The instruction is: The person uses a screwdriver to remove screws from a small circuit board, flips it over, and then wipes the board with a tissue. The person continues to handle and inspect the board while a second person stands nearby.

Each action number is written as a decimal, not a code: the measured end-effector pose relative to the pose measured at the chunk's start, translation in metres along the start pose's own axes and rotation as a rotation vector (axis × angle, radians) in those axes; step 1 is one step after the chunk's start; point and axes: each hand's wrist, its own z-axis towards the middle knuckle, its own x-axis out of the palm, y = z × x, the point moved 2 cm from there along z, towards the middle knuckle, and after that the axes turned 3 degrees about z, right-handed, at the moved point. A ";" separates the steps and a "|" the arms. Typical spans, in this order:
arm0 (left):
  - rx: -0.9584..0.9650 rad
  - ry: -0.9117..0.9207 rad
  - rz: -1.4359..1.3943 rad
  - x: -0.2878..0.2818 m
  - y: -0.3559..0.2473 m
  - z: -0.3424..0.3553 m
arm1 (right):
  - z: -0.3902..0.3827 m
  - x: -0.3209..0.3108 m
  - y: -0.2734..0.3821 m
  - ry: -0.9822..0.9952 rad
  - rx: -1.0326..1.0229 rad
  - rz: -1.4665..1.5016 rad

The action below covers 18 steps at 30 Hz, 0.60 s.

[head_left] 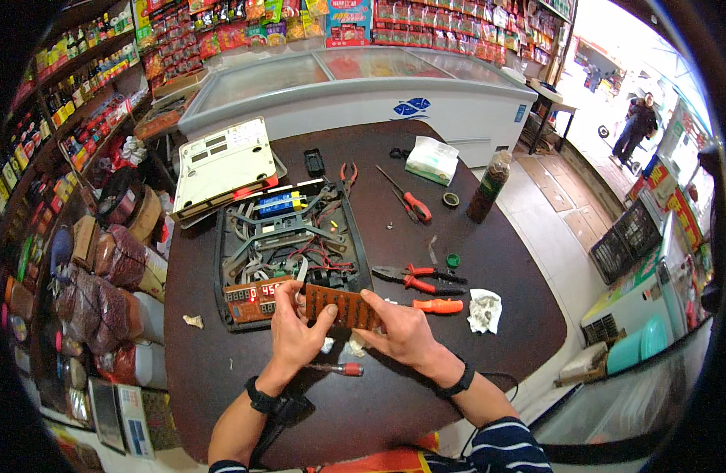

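Around the scene is a small shop, with shelves of bottles and packets along the walls and a long white chest freezer (355, 83) behind a dark brown worktop (221, 370) with rounded corners.

Both hands hold one brown circuit board (341, 307) near the front edge of the worktop, a little above its surface. The left hand (296, 331) closes its grip on the left end of the board, thumb on top and the other fingers curled below. The right hand (402, 331) has its grip closed on the right end, with the index finger stretched along the upper edge. Each wrist wears a black band.

Just behind the board lies an opened electronic scale base (288, 252) with many wires and a red digit display (252, 296) at its front left. The white cover of the scale (221, 162) leans at the far left part of the worktop.

Toward the right edge lie red-handled pliers (418, 277), an orange-handled tool (438, 306) and a crumpled white tissue (484, 309). A red-handled screwdriver (339, 368) lies at the front, between the two forearms. Further back are more pliers (348, 175), another red-handled tool (410, 201), a tissue packet (431, 160) and a dark bottle (489, 186) near the far right corner.
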 end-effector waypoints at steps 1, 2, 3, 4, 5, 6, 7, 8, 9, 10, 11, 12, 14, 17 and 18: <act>0.037 -0.006 0.088 -0.003 -0.005 0.000 | 0.001 -0.001 0.000 -0.001 0.018 0.014; 0.058 0.029 0.211 -0.006 -0.009 0.001 | 0.001 -0.002 -0.001 -0.002 0.035 0.027; 0.049 0.092 0.323 -0.011 -0.014 0.002 | 0.002 -0.003 -0.003 -0.003 0.057 0.050; 0.036 0.142 0.437 -0.016 -0.017 0.003 | 0.003 -0.005 -0.004 -0.015 0.047 0.054; 0.089 0.137 0.438 -0.022 -0.022 0.005 | 0.005 -0.005 -0.006 -0.029 0.044 0.071; 0.125 0.120 0.435 -0.027 -0.025 0.007 | 0.005 -0.006 -0.007 -0.039 0.049 0.092; 0.163 0.092 0.430 -0.032 -0.028 0.009 | 0.005 -0.006 -0.008 -0.032 0.042 0.084; 0.165 0.073 0.425 -0.036 -0.029 0.012 | 0.004 -0.007 -0.008 -0.020 0.043 0.082; 0.176 0.064 0.394 -0.038 -0.030 0.013 | 0.004 -0.007 -0.009 0.000 0.052 0.083; 0.230 0.051 0.364 -0.039 -0.031 0.015 | 0.004 -0.006 -0.009 0.012 0.058 0.088; 0.252 0.044 0.334 -0.039 -0.030 0.016 | 0.003 -0.005 -0.008 0.033 0.077 0.094; 0.260 0.042 0.298 -0.038 -0.029 0.018 | 0.003 -0.004 -0.008 0.064 0.113 0.107; 0.327 0.021 0.261 -0.036 -0.028 0.019 | 0.003 -0.003 -0.007 0.042 0.087 0.101; 0.335 0.033 0.241 -0.038 -0.027 0.020 | 0.004 -0.002 -0.007 0.036 0.076 0.091; 0.327 0.037 0.239 -0.038 -0.027 0.021 | 0.004 -0.002 -0.007 0.040 0.087 0.093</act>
